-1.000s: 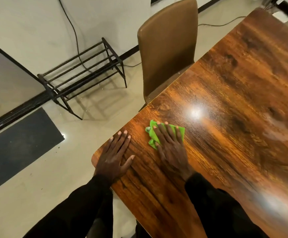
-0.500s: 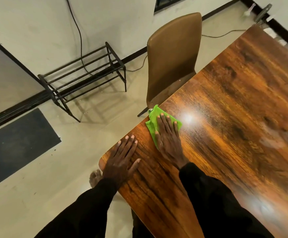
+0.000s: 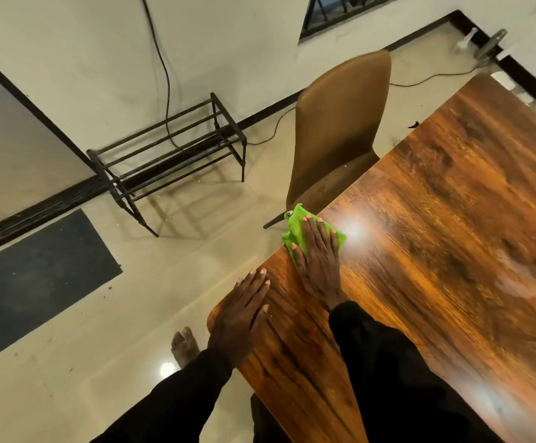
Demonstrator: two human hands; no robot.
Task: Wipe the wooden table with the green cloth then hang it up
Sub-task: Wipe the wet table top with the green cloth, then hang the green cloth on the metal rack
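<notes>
Pressing the green cloth point(image 3: 296, 222), right hand point(image 3: 319, 265) has fingers point(image 3: 312, 235) straight.

A tan-brown padded chair point(image 3: 340, 123) stands on the glossy cream floor point(image 3: 68, 394), its backrest on the side toward the pale wall point(image 3: 244, 43). To its left a black metal two-tier rack point(image 3: 167, 155) stands close to the black skirting point(image 3: 260, 119), and a dark cable point(image 3: 164, 75) hangs down the wall behind it. Further left a dark grey mat point(image 3: 36, 276) lies flat. A thin cord point(image 3: 432, 79) trails over the floor beyond the chair.
</notes>
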